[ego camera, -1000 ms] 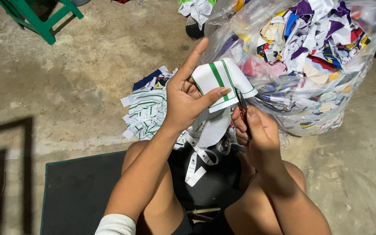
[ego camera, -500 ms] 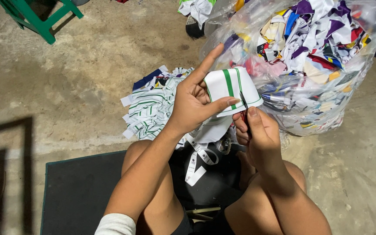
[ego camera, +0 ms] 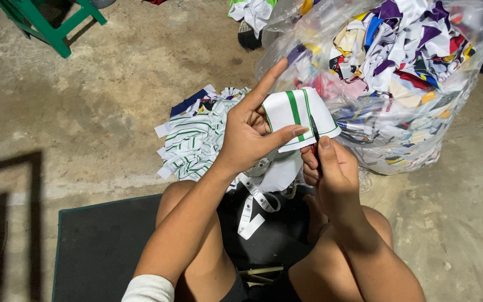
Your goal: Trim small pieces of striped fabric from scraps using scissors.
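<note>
My left hand (ego camera: 250, 134) holds up a white piece of fabric with green stripes (ego camera: 297, 114), thumb across its lower edge and index finger raised. My right hand (ego camera: 331, 170) grips a small pair of scissors (ego camera: 315, 137) whose dark blades cut into the fabric's right side. A long white strip (ego camera: 255, 204) hangs down from the fabric over my lap. I sit with bare knees on a dark mat (ego camera: 93, 251).
A heap of white-and-green striped fabric offcuts (ego camera: 197, 137) lies on the concrete floor just ahead of my knees. A large clear plastic bag stuffed with colourful fabric scraps (ego camera: 398, 72) stands at the right. A green stool (ego camera: 51, 22) is at top left.
My left hand has turned the striped fabric and shifted it slightly right and down. The scissors in my right hand have worked further along its edge.
</note>
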